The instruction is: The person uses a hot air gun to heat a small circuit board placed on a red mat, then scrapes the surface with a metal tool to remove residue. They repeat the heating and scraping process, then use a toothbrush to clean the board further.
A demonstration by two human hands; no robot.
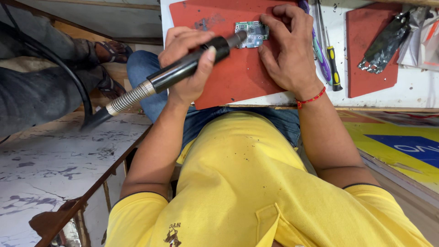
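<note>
A small green circuit board [254, 33] lies on a red work mat [233, 80] at the table's near edge. My left hand [185, 57] grips a black hot-air wand [183, 69] with a coiled metal collar. Its metal nozzle [238, 39] points at the board's left edge, close to or touching it. My right hand [287, 50], a red thread on its wrist, rests on the mat with fingertips pressing the board's right side and top. Whether it pinches a small tool there I cannot tell.
A yellow-and-black screwdriver [333, 66] and a purple-handled tool [321, 61] lie right of my right hand on the white table [411, 93]. Further right are a second red mat [366, 84] and a crumpled silver bag [384, 43]. Another person's sandalled foot [112, 51] is at the left.
</note>
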